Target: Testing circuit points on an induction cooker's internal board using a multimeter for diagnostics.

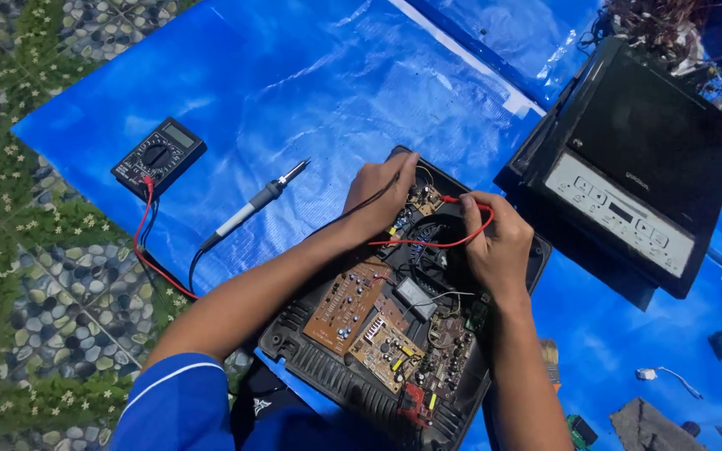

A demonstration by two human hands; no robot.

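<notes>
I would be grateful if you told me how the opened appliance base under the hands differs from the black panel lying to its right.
The opened base shows bare circuit boards and wiring; the black panel shows a smooth, closed surface with a pale button strip. The left hand and right hand work over the base, holding the black and red probe leads; nothing touches the panel. Both are dark, rectangular, and lie on the blue tarp.

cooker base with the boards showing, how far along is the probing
Done: the top panel is off and set aside, the base lies open, and the meter is out with leads attached. In hand: left hand and right hand press the black and red leads onto a small board. Left: the brown boards sit untouched, the soldering iron unused.
</notes>
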